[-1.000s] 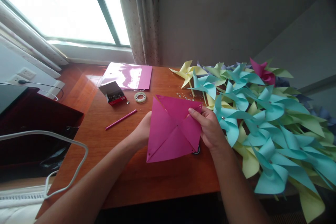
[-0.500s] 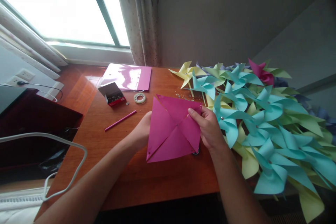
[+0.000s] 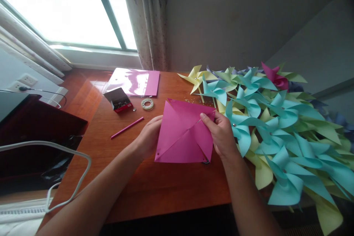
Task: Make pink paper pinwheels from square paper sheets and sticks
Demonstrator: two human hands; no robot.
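A magenta paper square [image 3: 182,132] with diagonal cuts is held above the wooden table [image 3: 155,188] by both hands. My left hand [image 3: 148,136] grips its left edge from behind. My right hand [image 3: 221,134] pinches the right flap near the top corner with thumb and fingers. A small hole shows at the paper's lower left corner. A dark ring-shaped item [image 3: 206,161] peeks out under the paper's lower right corner.
A pile of blue, yellow and one magenta paper pinwheels [image 3: 271,118] covers the table's right side. A pink stick [image 3: 127,127], tape roll [image 3: 147,103], small open box [image 3: 118,99] and pink sheets [image 3: 135,81] lie at the left rear. Small pins [image 3: 193,100] are scattered behind the paper.
The paper has tilted and shifted slightly; its lower edge now sits flatter. My left hand has come further forward around the left edge. My right hand stays on the right flap.
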